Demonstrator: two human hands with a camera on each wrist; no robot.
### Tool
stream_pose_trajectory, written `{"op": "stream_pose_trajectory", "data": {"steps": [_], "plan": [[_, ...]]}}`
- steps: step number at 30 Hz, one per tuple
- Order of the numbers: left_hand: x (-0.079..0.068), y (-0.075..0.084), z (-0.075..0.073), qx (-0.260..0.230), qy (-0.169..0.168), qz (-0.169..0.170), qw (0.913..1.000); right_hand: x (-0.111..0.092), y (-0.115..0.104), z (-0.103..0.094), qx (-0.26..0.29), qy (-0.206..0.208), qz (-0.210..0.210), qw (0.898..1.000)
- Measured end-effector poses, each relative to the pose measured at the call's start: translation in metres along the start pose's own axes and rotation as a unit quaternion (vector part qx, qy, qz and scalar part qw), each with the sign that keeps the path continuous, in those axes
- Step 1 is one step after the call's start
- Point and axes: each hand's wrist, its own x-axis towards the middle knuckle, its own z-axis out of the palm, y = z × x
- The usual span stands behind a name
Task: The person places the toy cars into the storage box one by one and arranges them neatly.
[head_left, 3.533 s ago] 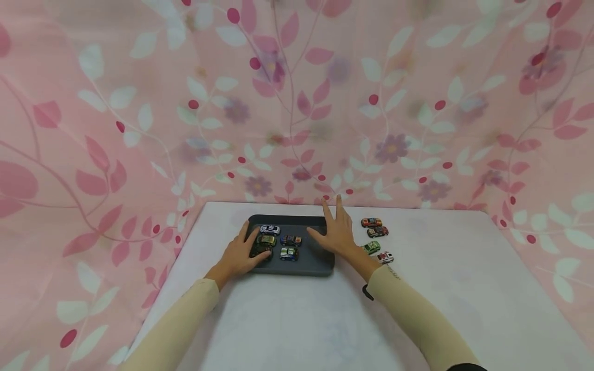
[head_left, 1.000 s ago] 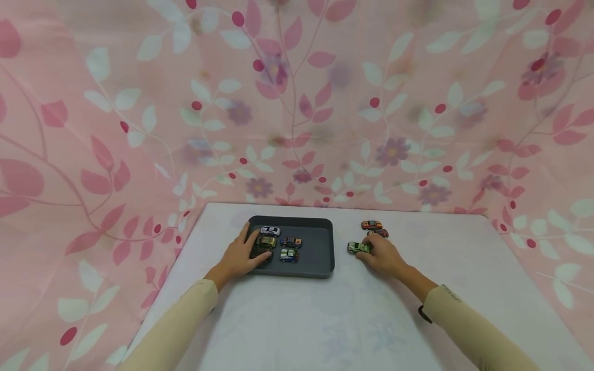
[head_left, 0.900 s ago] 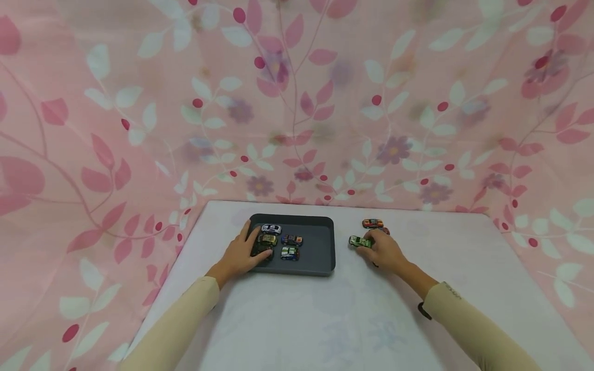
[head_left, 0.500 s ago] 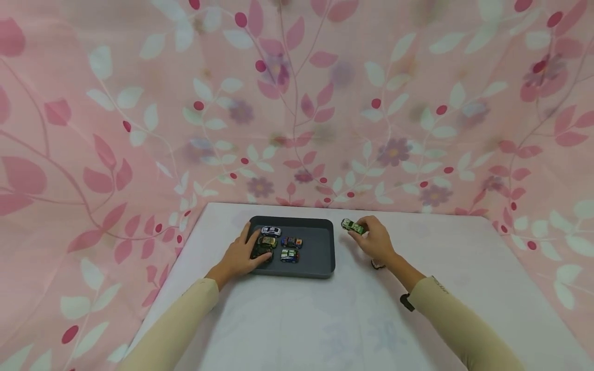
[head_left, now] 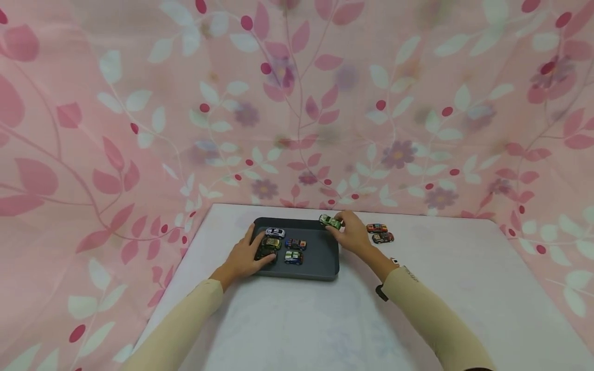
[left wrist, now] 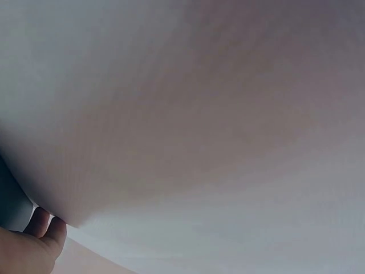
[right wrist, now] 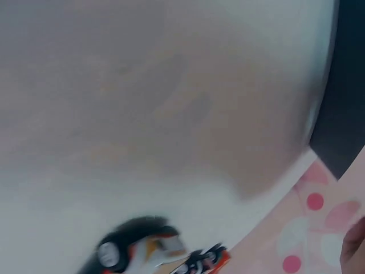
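Pinched in the fingertips of my right hand (head_left: 352, 234) is a green toy car (head_left: 328, 221), held above the back right part of a dark grey tray (head_left: 320, 265). My left hand (head_left: 243, 257) rests on the tray's left side, fingers spread and thumb reaching inside. Within the tray sit a white toy car (head_left: 275, 233), a yellow-green one (head_left: 273, 243), a dark one (head_left: 267, 254) partly under my left hand, a blue-and-orange one (head_left: 296, 244) and a white-green-blue one (head_left: 294, 257). The left wrist view catches only some fingers (left wrist: 54, 231) at the tray's edge.
Right of the tray, an orange toy car (head_left: 377, 228) and a dark red one (head_left: 383, 237) stand on the white-covered table (head_left: 297, 319). A white car (head_left: 394, 261) is mostly hidden by my right forearm. Behind hangs a pink floral cloth (head_left: 297, 129).
My right hand has picked the green toy car up from the table on the right and carried it left over the tray. My left hand has stayed at the tray's left side.
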Motion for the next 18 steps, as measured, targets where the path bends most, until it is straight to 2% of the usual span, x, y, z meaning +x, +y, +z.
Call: {"op": "stream_pose_trajectory", "data": {"steps": [4, 12, 18], "plan": [[-0.002, -0.001, 0.001, -0.002, -0.002, -0.001, 1.0, 0.007, -0.013, 0.011, -0.002, -0.032, 0.005, 0.999], [-0.002, -0.005, -0.001, -0.002, 0.014, -0.001, 0.9999, 0.02, -0.029, 0.037, 0.003, -0.052, -0.021, 0.998], [-0.001, -0.002, 0.0, 0.007, 0.002, 0.003, 1.0, 0.025, -0.035, 0.049, -0.009, -0.109, -0.014, 0.994]]}}
